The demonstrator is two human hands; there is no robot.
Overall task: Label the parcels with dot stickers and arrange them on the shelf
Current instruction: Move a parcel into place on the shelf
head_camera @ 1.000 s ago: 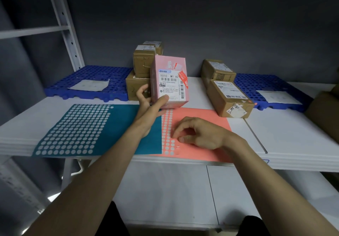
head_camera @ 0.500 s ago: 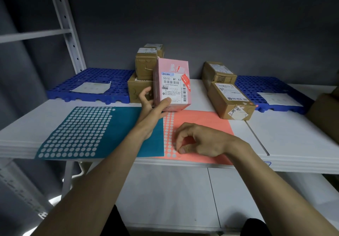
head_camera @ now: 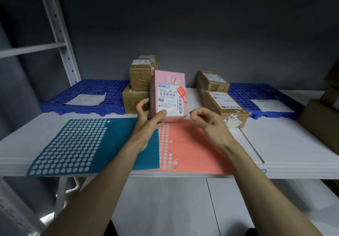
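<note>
Parcel (head_camera: 168,96), pink, stood upright at frame centre on shelf (head_camera: 286,144), behind orange sheet (head_camera: 190,151). Left hand (head_camera: 146,120) gripped its lower left, thumb on label. Right hand (head_camera: 211,124) hovered right of parcel, fingers curled; whether it pinched sticker, cannot tell. Teal sheet (head_camera: 77,144) lay lower left.

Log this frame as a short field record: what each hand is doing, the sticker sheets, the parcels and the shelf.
left hand: grips the pink parcel upright, thumb on its shipping label
right hand: raised above the salmon sticker sheet, fingers curled; whether they pinch a dot is too small to tell
teal sticker sheet: flat on the shelf, left of the salmon one
brown parcels: stack behind the pink parcel, two to its right
blue pallets: rear of shelf, both ends
</note>
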